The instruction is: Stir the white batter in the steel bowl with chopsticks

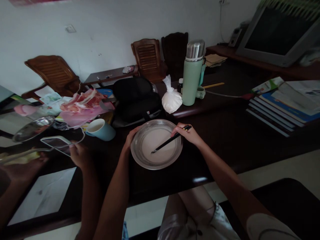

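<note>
At mid-frame, the left hand point(130, 137), half-curled, holds the metal basin point(156, 165) by its left rim; the right hand point(187, 133) pinches a black pen point(167, 142) slanting over pale filling point(153, 136).

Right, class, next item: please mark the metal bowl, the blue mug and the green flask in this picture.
Metal bowl point(157, 166): head view, on its near rim.
Blue mug point(106, 131): head view, on its outer side.
Green flask point(192, 82): head view, on its body.

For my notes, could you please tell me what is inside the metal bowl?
Inside the metal bowl lies a pale layer; the dark tool in the right hand slants over it. Anything beneath is covered from view.
</note>
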{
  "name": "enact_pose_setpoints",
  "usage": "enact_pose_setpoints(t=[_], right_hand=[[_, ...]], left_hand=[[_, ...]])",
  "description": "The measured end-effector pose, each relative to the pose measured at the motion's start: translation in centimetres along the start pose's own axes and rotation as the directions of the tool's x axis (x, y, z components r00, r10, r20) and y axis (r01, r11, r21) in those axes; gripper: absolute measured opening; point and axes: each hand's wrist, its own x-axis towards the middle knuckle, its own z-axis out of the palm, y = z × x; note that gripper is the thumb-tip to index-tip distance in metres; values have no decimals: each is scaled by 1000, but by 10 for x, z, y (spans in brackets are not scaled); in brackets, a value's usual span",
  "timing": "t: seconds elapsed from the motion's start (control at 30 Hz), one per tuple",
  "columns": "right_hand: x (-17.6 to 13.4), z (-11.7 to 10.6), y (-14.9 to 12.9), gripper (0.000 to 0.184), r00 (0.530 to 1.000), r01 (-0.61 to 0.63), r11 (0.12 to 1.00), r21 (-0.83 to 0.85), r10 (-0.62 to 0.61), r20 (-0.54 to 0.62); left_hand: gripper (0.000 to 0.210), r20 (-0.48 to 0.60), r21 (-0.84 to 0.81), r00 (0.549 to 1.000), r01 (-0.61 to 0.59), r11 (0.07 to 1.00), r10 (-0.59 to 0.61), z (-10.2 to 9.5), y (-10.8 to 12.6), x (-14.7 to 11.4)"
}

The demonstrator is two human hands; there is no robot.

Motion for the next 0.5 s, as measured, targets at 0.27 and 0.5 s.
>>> enact_pose_setpoints(t=[0.27, 0.5], right_hand=[[2, -12, 5, 38, 970, -26, 999, -26, 19, -241], [1, -12, -1, 47, 985, -90, 991, 99, 103, -135]], left_hand=[[52, 19, 7, 999, 27, 1000, -27, 3, 4, -2], [47, -10, 3, 999, 49, 999, -49, 3, 3, -2]])
